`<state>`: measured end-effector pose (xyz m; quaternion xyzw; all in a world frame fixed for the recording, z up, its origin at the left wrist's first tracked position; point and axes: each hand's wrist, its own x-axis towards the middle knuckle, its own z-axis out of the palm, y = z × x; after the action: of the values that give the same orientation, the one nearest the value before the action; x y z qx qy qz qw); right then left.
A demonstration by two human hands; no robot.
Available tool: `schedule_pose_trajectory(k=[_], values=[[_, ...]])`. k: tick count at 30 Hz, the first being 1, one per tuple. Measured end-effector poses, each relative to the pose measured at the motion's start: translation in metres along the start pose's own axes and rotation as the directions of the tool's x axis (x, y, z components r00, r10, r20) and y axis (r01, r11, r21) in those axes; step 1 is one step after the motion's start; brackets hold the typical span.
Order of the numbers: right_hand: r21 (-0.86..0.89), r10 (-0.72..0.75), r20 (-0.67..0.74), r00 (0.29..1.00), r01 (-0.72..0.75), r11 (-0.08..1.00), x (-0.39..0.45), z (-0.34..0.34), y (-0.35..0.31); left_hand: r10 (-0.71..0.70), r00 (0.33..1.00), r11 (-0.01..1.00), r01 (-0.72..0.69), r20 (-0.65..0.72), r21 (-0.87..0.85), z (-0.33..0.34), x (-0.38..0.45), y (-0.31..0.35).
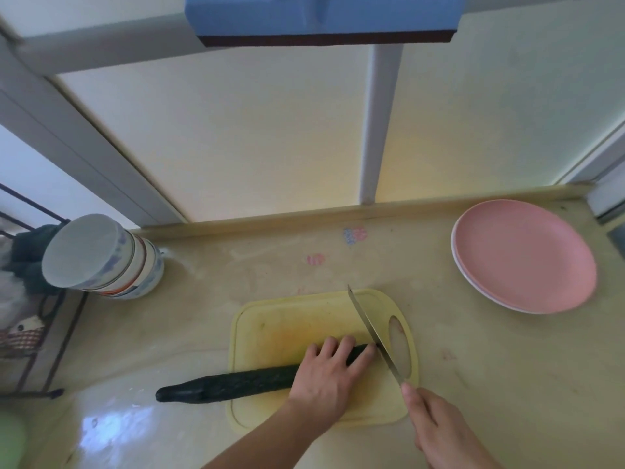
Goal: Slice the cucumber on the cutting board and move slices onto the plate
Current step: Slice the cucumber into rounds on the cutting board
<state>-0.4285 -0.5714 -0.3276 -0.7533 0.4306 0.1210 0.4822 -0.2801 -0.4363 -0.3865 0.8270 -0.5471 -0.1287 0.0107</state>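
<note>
I press my left hand [329, 374] fingers down over the cucumber [236, 384] to steady it on the cutting board [287, 319], while my right hand [436, 431] grips the knife [373, 333] at its tip end, the plate [524, 255] waiting unfilled.

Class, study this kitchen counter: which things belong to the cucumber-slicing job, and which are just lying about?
Part of the job:
cucumber
cutting board
knife, held by the right hand
left hand, steadying the cucumber
pink plate

Just lying about:
stacked bowls
wire rack
</note>
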Motion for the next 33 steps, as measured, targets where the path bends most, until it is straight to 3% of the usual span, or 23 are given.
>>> schedule_pose_trajectory(k=[4, 16, 24, 33], values=[[-0.008, 0.004, -0.014, 1.0, -0.004, 1.0, -0.003, 0.0, 0.0, 0.043, 0.994, 0.999, -0.045, -0.096, -0.018, 0.001, 0.0, 0.0], [-0.049, -0.01, -0.03, 1.0, 0.008, 0.999, -0.014, 0.001, 0.0, 0.022, 0.996, 1.0, -0.022, -0.088, 0.002, 0.004, -0.001, -0.001], [-0.059, -0.036, 0.039, 0.999, 0.038, 0.998, 0.003, 0.004, -0.006, 0.034, 0.985, 0.999, -0.028, -0.169, 0.042, 0.011, 0.0, -0.003], [0.005, -0.047, -0.013, 0.999, 0.047, 0.999, 0.007, -0.007, -0.001, 0.006, 0.982, 1.0, -0.004, -0.188, 0.01, 0.009, 0.001, 0.002]])
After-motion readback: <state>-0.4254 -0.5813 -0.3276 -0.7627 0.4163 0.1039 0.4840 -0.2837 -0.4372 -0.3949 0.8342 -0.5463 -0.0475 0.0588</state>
